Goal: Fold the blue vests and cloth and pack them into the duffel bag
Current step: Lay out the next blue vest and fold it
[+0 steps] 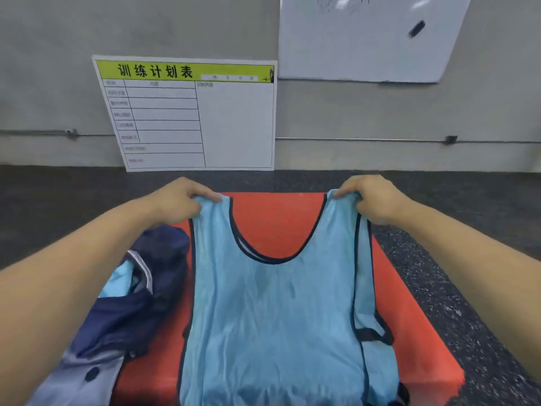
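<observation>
On the left side of the red block [409,332], a dark blue duffel bag [137,303] is lying open, and something light blue is peeking out of its mouth. Just beside it, the person's left hand [175,202] is pinching one shoulder strap of a light blue vest [272,312], with the fingers curled tight around the cloth. That vest is hanging down over the middle of the red block, and its dark trim is running around the neck and arm holes. Over on the right, the right hand [371,197] is pinching the other shoulder strap in the same way, fingers bunched on the cloth. Behind the block, a white chart with a green top [187,112] is leaning on the gray wall, and a whiteboard [366,39] is hanging higher up to the right.
</observation>
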`<state>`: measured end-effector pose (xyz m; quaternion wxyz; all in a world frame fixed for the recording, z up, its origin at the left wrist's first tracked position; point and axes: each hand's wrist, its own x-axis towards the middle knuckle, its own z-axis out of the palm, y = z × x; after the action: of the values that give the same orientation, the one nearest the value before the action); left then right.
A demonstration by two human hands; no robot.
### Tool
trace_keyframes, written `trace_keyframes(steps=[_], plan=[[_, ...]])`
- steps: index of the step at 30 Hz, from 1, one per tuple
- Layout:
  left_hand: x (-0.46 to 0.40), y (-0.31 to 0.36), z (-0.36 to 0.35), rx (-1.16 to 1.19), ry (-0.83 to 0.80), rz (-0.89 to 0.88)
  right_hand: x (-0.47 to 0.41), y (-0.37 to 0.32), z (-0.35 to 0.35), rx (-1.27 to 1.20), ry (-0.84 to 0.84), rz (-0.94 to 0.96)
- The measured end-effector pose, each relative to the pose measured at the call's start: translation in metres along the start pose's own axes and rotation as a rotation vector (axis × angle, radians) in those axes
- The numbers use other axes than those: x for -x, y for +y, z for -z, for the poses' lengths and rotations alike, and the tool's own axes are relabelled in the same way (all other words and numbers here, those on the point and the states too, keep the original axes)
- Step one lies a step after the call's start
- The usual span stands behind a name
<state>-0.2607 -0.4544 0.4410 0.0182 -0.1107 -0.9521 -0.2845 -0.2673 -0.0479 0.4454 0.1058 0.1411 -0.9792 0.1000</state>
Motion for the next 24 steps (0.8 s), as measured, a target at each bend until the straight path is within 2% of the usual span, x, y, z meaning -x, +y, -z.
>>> trace_keyframes(steps=[6,10,14,17,19,21,24], plan=[[-0.094,-0.069,-0.080,-0.102,-0.210,0.061,-0.073,0.053,-0.117,-0.012,-0.277,-0.056],[-0.166,-0.095,-0.096,-0.158,-0.146,0.059,-0.139,0.082,-0.155,0.070,-0.261,-0.102],[-0.227,-0.100,-0.090,-0.271,-0.054,-0.031,-0.196,0.089,-0.167,0.185,-0.220,-0.190],[-0.232,-0.105,-0.107,-0.416,-0.056,-0.085,-0.197,0.056,-0.185,0.299,-0.105,-0.118],[-0.210,-0.106,-0.139,-0.437,-0.078,-0.140,-0.174,0.015,-0.214,0.207,-0.036,0.030],[-0.181,-0.105,-0.180,-0.443,-0.111,-0.144,-0.142,-0.030,-0.256,0.019,-0.120,0.130],[-0.146,-0.107,-0.233,-0.336,-0.158,-0.056,-0.105,-0.066,-0.310,-0.095,-0.286,0.058]])
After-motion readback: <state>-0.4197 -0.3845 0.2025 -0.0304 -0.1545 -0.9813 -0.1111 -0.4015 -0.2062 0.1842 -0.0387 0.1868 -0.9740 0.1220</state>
